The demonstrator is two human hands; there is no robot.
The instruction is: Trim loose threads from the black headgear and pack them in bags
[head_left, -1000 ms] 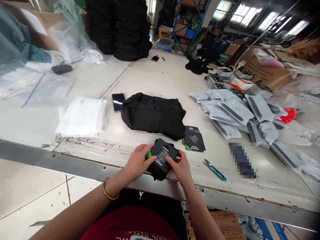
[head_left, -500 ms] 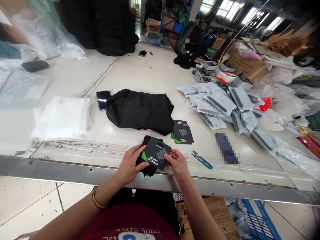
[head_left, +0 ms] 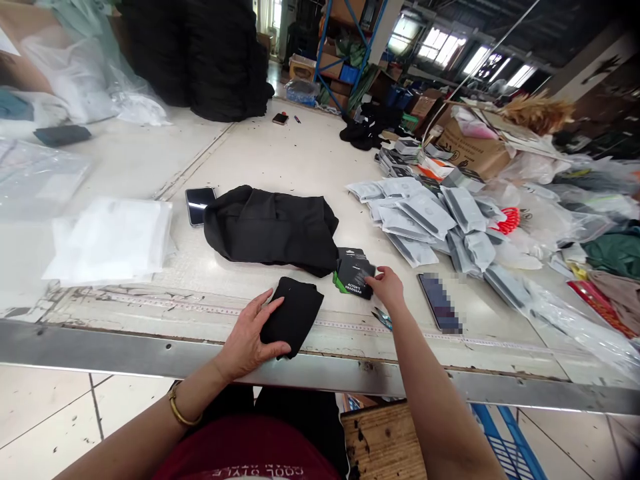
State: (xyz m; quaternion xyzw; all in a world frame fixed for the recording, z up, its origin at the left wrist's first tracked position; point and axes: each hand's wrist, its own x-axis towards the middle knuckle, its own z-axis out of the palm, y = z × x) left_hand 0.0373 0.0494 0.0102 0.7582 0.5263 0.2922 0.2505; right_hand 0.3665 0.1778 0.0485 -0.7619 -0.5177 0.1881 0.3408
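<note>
- Left hand: fingers spread wide and the palm turned down, pressed flat against a small folded bundle of black fabric, with no closed grip on it
- The small black bundle lies on a white work table, close to the table's front edge and just right of the left hand
- Right hand: fingers loosely curled, their tips on a small stack of black-and-green printed cards marked "ACTOR'S HEADGEAR"; whether they have hold of the cards, I cannot tell
- The cards lie just beside a large, soft heap of black cloth
- Small teal-handled thread snips lie just below the right hand, partly hidden by it
- A long paper measuring tape runs along the table's front edge, beneath the small black bundle
- A black smartphone lies beyond the black cloth, near a stack of white plastic sheets
- A spread of flat grey pouches covers the table to the right
</note>
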